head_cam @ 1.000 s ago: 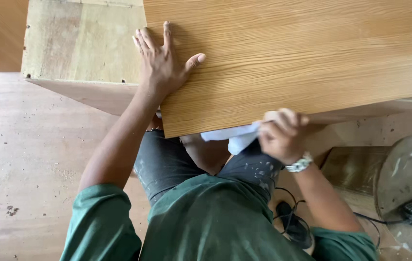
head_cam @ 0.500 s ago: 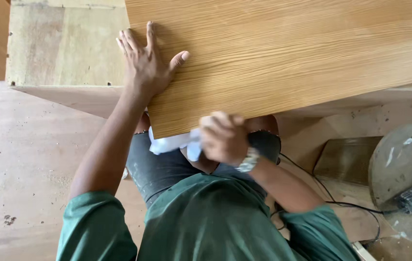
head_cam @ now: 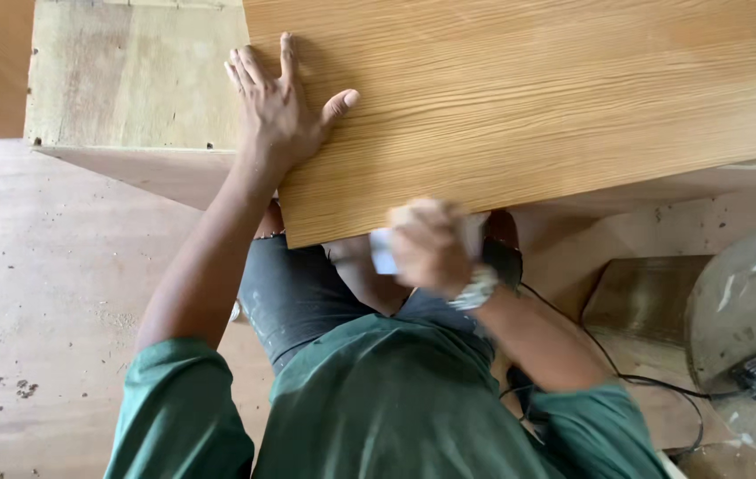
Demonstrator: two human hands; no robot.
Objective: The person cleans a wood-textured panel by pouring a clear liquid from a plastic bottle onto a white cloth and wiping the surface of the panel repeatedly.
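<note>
Since the earlier frame the right hand (head_cam: 431, 244) has slid left along the near edge of the wood-grain panel (head_cam: 555, 98), fist closed around a white cloth (head_cam: 383, 252) pressed to that edge, blurred with motion. The left hand (head_cam: 282, 111) stays open, flat on the panel's left corner. Left of the panel lies a paler board (head_cam: 129, 75); bare plywood floor (head_cam: 41, 293) spreads below it

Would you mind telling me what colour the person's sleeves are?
Dark green, seen in the head view on the left sleeve and the right sleeve.
</note>
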